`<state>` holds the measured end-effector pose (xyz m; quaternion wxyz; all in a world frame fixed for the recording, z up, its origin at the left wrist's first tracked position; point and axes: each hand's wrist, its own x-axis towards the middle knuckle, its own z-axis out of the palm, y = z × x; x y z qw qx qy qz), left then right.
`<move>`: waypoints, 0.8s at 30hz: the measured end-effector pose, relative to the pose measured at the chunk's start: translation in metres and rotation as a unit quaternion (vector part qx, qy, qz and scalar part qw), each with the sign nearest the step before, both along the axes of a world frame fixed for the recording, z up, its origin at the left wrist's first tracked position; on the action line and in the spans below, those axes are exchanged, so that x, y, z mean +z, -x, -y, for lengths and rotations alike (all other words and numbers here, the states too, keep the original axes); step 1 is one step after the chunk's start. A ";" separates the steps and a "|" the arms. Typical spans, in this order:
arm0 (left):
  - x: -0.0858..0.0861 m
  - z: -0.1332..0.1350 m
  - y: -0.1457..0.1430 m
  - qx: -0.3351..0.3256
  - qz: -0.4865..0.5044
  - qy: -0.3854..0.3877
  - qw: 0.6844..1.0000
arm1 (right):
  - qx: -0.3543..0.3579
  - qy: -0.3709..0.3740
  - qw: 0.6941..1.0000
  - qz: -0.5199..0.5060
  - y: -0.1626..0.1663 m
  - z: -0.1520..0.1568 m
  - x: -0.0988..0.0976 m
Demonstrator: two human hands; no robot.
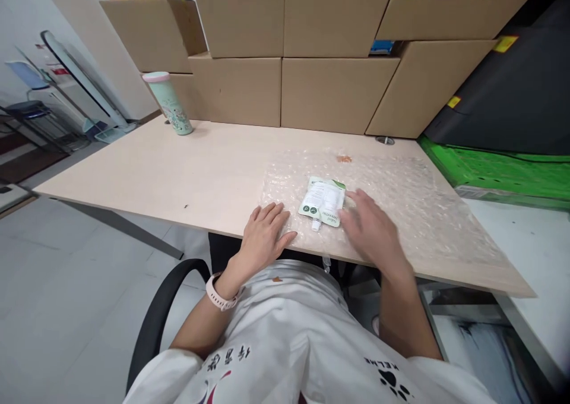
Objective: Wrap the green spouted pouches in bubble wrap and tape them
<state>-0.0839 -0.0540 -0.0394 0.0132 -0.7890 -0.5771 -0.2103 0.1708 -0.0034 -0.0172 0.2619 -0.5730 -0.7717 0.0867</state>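
A white and green spouted pouch (324,201) lies flat on a sheet of clear bubble wrap (401,208), its white cap pointing toward me. My right hand (371,229) is at the pouch's right edge, slightly blurred, with the fingers stretched out; whether the fingertips touch the pouch I cannot tell. Palm down near the table's front edge, my left hand (266,233) rests with fingers spread at the left edge of the bubble wrap. It holds nothing and is apart from the pouch.
Stacked cardboard boxes (236,92) line the back of the table (214,172). A pale green tumbler (171,104) with a pink lid stands at the back left. To the right are a green crate (503,172) and a dark grey case (512,95). An orange mark (344,158) shows near the wrap's far edge.
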 end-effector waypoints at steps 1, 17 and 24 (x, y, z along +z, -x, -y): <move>-0.001 0.000 0.002 -0.002 0.005 -0.003 1.000 | 0.015 0.018 1.000 0.014 0.016 -0.002 0.002; 0.000 0.014 0.015 -0.008 0.095 -0.025 0.995 | 0.095 -0.041 0.969 -0.225 0.060 -0.009 0.008; -0.006 0.042 0.055 0.019 0.124 -0.008 0.992 | 0.117 -0.018 0.961 -0.250 0.092 0.017 -0.001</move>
